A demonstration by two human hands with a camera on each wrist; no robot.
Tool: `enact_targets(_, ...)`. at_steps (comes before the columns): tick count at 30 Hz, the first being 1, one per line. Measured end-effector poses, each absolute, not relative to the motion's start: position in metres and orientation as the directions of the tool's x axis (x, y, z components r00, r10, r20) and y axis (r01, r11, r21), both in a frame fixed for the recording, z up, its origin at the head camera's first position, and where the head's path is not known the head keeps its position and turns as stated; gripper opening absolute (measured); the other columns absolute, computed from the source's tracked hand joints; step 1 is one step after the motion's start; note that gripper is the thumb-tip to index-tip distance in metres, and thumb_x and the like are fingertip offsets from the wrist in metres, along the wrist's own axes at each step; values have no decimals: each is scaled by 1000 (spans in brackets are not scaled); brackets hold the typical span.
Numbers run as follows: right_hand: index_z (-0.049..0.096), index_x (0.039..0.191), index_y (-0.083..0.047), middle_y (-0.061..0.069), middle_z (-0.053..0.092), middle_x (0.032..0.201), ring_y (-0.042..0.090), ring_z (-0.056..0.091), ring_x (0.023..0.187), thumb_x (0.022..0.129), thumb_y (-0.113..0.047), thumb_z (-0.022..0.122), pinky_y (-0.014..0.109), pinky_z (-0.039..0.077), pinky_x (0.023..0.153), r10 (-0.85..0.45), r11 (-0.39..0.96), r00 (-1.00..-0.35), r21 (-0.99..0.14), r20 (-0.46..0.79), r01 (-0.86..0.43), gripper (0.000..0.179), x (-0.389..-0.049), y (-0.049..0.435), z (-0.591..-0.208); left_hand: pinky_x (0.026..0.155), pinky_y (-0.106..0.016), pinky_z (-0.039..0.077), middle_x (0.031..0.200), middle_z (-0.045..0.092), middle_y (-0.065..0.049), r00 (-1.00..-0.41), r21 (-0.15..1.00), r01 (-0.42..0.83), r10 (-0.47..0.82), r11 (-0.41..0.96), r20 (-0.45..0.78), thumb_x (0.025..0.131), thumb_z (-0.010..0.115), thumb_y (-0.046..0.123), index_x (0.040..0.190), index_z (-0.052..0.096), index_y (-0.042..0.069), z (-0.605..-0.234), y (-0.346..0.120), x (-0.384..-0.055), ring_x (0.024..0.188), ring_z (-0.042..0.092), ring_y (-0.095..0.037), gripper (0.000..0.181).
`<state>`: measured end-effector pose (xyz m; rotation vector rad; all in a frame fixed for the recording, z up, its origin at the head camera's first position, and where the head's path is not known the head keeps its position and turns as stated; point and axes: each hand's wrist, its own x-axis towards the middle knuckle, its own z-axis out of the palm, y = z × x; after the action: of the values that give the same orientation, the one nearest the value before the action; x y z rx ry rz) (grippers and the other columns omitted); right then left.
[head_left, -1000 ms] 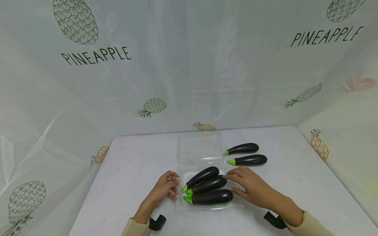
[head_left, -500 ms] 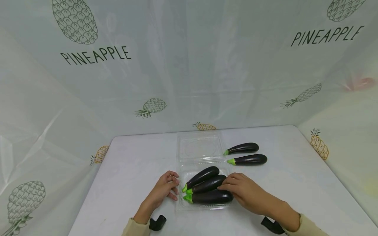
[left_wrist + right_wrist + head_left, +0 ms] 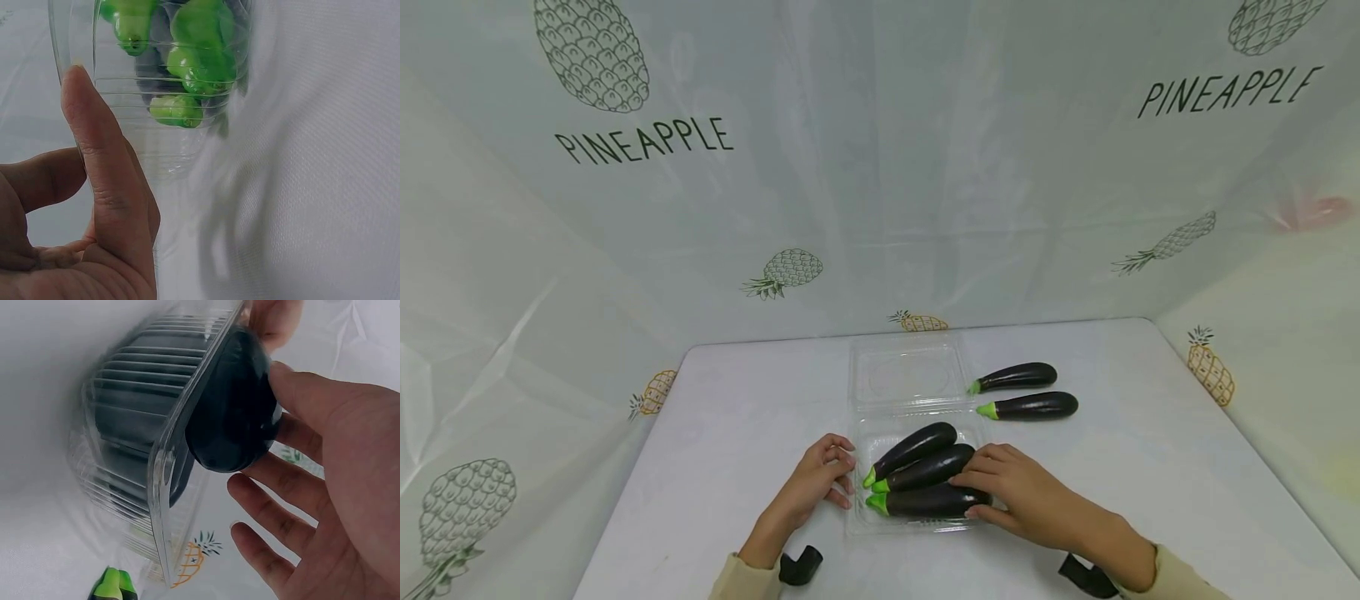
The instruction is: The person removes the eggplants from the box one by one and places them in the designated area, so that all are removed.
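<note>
In the head view, several dark eggplants with green stems lie in a clear plastic clamshell box. My right hand grips the rounded end of the front eggplant. In the right wrist view, the thumb presses one side of this eggplant and fingers lie against the other. A middle eggplant and a rear eggplant lie beside it. My left hand is at the box's left side, fingers loosely bent. One finger touches the box's rim in the left wrist view.
Two more eggplants lie on the white table, a rear one and a nearer one, right of the box. The box's raised lid lies open behind it. A pineapple-print sheet rises behind the table.
My right hand has moved left and slightly down onto the front eggplant, and its thumb and fingers have come round the end. My left hand has stayed at the box's left side.
</note>
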<state>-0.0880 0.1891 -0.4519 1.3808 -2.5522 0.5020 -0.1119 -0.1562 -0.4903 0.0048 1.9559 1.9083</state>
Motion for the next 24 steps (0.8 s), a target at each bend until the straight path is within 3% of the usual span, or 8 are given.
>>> enact_targets(24,74,126,-15,-9,70,118,16,64,110,83,-17,89,41,59,91,-729,504,-512,-149,454,-850,46,-97,202,-438,51,-26,59,96,57,-6,-920,961,-272,278,48,-274,105,55,2,132,43,-10,-491,-156,-111,67,60,-14,32)
